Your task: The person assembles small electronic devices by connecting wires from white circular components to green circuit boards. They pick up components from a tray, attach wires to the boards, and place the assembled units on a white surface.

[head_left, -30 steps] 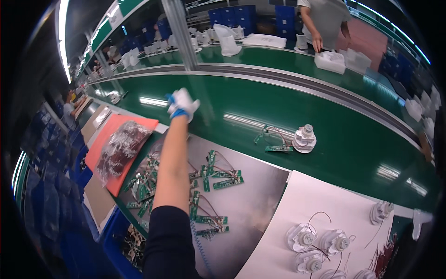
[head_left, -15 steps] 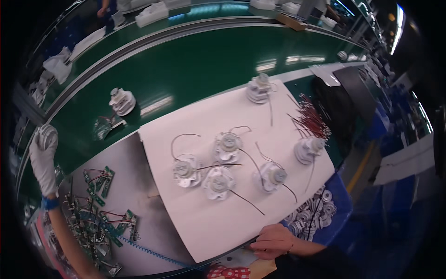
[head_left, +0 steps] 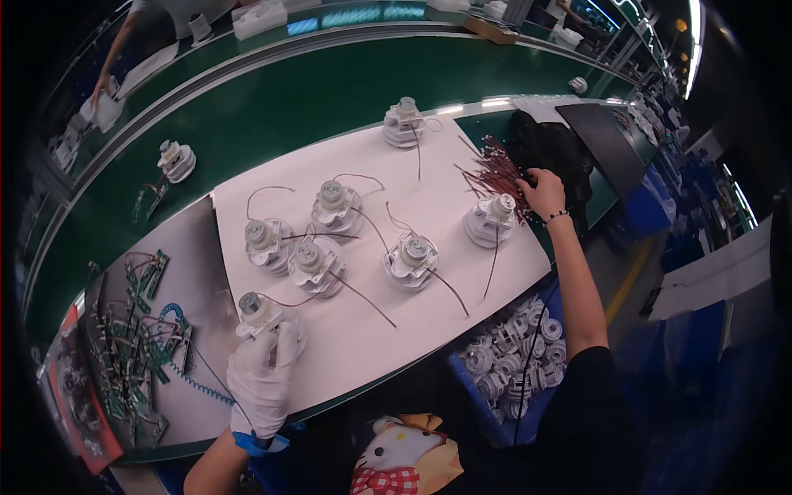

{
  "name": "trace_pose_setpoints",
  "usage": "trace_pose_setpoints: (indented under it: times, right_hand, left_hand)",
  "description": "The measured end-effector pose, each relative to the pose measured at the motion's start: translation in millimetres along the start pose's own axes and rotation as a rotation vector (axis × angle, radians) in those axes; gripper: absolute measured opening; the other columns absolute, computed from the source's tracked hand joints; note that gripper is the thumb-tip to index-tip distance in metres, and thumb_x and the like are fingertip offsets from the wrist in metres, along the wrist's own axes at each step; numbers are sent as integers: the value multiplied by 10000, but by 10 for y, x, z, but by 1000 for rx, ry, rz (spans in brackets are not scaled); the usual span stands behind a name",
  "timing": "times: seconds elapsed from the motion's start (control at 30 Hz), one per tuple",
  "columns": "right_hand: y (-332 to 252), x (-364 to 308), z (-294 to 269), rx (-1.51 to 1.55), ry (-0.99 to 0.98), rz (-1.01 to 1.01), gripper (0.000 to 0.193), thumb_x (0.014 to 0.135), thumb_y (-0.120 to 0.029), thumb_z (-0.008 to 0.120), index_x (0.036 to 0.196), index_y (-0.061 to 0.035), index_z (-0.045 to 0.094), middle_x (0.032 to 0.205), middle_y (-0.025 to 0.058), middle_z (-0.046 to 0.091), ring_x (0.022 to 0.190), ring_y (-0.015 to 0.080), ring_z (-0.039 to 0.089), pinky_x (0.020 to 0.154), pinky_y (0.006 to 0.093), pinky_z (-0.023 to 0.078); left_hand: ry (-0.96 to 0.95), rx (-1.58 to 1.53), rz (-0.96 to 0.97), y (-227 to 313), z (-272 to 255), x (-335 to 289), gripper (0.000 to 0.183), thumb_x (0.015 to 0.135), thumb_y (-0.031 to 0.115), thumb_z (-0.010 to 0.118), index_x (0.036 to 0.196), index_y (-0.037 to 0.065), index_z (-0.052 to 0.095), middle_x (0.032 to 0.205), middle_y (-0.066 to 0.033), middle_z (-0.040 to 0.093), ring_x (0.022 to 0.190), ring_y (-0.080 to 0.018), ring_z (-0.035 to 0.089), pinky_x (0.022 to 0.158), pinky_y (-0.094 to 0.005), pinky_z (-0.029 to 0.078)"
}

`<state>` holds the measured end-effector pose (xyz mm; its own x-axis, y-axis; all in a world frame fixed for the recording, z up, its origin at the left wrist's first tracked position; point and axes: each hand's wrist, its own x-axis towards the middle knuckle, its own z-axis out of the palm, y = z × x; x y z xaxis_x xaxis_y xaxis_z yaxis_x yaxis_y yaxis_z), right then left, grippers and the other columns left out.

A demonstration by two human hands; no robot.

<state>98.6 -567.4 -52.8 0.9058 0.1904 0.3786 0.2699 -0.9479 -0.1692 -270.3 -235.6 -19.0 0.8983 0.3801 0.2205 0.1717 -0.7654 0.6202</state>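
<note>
A white motor assembly (head_left: 252,311) with a round metal motor stands on the white board (head_left: 363,330) near its left front corner. My left hand (head_left: 262,375), in a white glove with a blue wrist strap, is closed around its near side. My bare right hand (head_left: 544,194) reaches to the back right, its fingertips pinched together at the edge of a loose bundle of dark red wires (head_left: 497,169). Several like assemblies stand about the board, such as one (head_left: 412,260) in the middle and one (head_left: 491,220) beside the wires, with thin wires trailing from them.
A blue bin (head_left: 470,384) full of white plastic parts stands at the right front. Green circuit boards (head_left: 132,355) with wires pile up at the left, by a coiled blue cord (head_left: 202,388). A green conveyor (head_left: 289,107) runs behind, bearing another assembly (head_left: 176,161). Across it, a person's arm (head_left: 115,54) reaches in.
My left hand has come from the far left onto the board with an assembly. My right hand has gone from the front edge to the red wires. The whole view has shifted.
</note>
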Motion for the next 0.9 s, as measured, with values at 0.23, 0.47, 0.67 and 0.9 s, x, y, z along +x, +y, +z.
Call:
trace_pose_setpoints:
  times: [0.23,0.47,0.67,0.9]
  right_hand:
    - [6,33,33,74,176,-147,169,706,-197,697,825,-79,671,801,96,583,738,295,599,649,383,488]
    - [-66,242,35,-14,-80,-205,114,685,-168,681,780,-105,694,809,117,645,783,306,620,727,380,500]
    - [-35,348,-168,20,-120,-175,118,685,-170,686,756,-77,687,748,123,653,733,290,637,677,360,501]
    - [-10,410,-611,-286,-219,-242,111,689,-64,624,797,-59,652,848,177,629,874,360,594,773,432,476]
  left_hand:
    - [-31,453,449,55,108,-461,220,695,130,647,883,53,564,977,-92,556,785,-255,537,626,-365,426]
    - [-61,299,374,303,-86,-442,155,677,92,642,794,50,550,897,-105,548,754,-281,543,616,-370,426]
    - [-190,130,162,393,-720,-476,139,689,95,666,764,47,559,744,-86,566,545,-271,546,482,-343,424]
    - [360,61,16,97,-1145,-741,191,754,-12,629,927,66,603,925,-158,640,722,-225,640,643,-285,497]
